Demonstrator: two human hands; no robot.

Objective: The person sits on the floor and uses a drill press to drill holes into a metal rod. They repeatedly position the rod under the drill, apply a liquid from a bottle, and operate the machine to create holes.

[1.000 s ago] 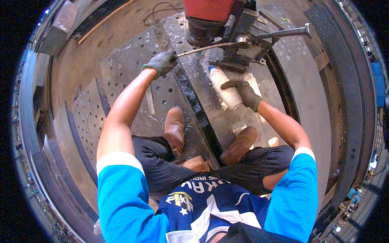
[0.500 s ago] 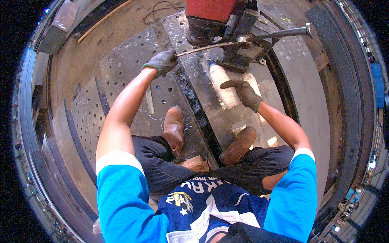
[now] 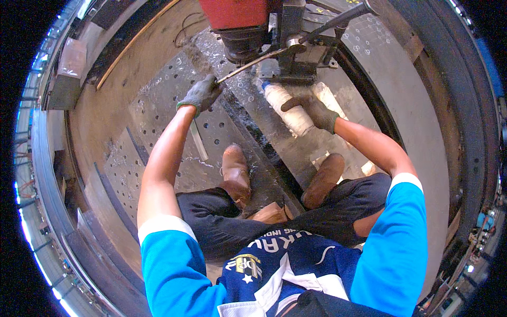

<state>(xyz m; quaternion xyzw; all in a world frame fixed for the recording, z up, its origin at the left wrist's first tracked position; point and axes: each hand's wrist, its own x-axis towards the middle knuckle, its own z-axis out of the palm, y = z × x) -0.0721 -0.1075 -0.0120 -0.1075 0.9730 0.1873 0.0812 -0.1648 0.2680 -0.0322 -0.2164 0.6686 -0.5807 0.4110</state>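
Note:
My left hand [image 3: 200, 95], in a grey knitted glove, is closed around the end of a thin metal lever [image 3: 252, 64]. This lever runs to the hub of a red and black drilling machine [image 3: 237, 31] standing on the metal plates. My right hand [image 3: 314, 112], also gloved, is at a whitish wrapped bottle [image 3: 288, 108] with a blue cap. Its fingers curl over the bottle's side, and the cap end points toward the machine's base. Below the machine's drill end, the cutting spot is partly hidden.
Perforated steel plates [image 3: 158, 127] lie under and left of my boots [image 3: 235, 171]. A dark gap with metal shavings [image 3: 248, 124] runs between plates. A second handle [image 3: 340, 21] sticks out to the machine's right. A flat metal strip [image 3: 199, 140] lies near my left forearm.
The view has shifted, so the machine appears farther left and higher. Both hands keep their holds on the lever and bottle; the lever slants more steeply in the picture.

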